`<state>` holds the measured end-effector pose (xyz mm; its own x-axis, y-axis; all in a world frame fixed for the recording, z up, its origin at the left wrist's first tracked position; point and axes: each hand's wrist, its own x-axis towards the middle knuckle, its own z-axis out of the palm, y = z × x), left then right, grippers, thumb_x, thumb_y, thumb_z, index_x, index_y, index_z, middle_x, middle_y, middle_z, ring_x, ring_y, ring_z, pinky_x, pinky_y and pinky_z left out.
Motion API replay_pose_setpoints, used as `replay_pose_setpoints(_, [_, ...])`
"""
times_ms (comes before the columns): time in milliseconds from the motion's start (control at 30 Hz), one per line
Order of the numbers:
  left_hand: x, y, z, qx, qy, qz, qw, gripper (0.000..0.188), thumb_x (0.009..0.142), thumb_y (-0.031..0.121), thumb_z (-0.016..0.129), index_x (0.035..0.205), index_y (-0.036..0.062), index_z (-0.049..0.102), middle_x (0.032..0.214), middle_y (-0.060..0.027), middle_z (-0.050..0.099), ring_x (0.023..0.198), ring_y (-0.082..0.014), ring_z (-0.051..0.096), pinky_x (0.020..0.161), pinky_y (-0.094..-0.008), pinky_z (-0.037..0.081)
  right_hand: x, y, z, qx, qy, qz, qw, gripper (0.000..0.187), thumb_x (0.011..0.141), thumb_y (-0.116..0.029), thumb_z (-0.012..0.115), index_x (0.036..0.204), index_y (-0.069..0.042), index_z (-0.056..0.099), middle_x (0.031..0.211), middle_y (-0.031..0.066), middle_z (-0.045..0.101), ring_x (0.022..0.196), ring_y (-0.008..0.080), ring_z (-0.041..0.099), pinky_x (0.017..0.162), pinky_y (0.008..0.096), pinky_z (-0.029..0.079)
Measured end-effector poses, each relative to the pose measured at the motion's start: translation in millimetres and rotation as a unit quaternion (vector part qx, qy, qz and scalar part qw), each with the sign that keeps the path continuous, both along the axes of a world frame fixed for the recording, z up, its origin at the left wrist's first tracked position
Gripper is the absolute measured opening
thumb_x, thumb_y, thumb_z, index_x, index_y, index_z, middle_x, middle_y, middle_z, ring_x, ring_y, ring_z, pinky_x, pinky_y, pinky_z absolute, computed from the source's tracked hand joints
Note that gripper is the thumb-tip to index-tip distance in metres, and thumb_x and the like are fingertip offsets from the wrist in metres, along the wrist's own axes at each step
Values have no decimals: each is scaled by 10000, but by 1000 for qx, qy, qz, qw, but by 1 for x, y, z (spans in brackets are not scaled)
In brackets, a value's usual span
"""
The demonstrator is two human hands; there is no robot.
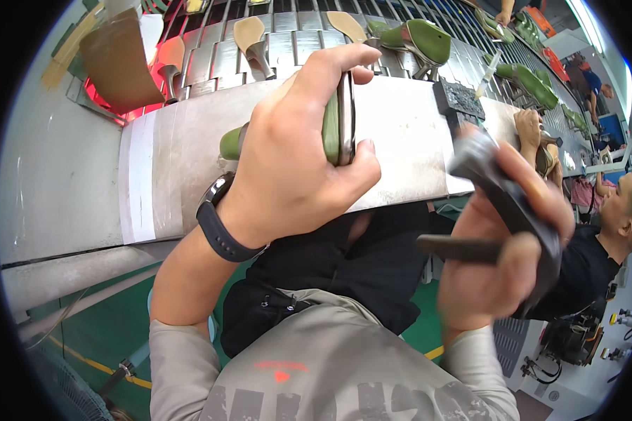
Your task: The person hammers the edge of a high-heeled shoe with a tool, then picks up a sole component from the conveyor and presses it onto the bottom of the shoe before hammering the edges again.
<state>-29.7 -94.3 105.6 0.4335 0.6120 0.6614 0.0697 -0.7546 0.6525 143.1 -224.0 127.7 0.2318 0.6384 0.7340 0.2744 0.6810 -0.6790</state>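
My left hand (295, 140), a dark watch on its wrist, is closed round a green shoe (332, 130) above the pale workbench (407, 133). The shoe's dark sole edge runs between the fingers and thumb, and much of its upper is hidden by the hand. To the right, my right hand (484, 259) grips dark metal pincers (516, 203), smeared by motion. Their blunt head points up toward the bench's edge, and one handle arm sticks out to the left. The pincers and the shoe are apart.
Behind the bench, a slatted metal conveyor (207, 52) carries tan heeled soles (250, 35) and green shoes (425, 42). A black rough block (460, 102) sits on the bench beside a pale slender tube (488, 74). A brown panel (119, 63) stands left. A co-worker (597, 259) works at right.
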Motion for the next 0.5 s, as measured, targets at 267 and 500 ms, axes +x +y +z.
replay_pose_setpoints(267, [-4, -8, -5, 25, 20, 26, 999, 583, 775, 28, 731, 1334, 11, 566, 1229, -146, 704, 1121, -283, 715, 958, -355, 542, -16, 0, 23, -169, -38, -1, 985, 528, 931, -351, 758, 1260, 16, 569, 1289, 328, 664, 1223, 409, 669, 1143, 514, 458])
replay_pose_setpoints(500, [2, -14, -6, 10, -2, 25, 1000, 620, 771, 101, 833, 1329, 26, 574, 1207, -142, 710, 1067, -269, 717, 930, -337, 548, -13, -2, -9, -111, -140, 47, 983, 521, 950, -400, 776, 1288, -42, 605, 1370, 277, 644, 1280, 425, 637, 1132, 578, 472])
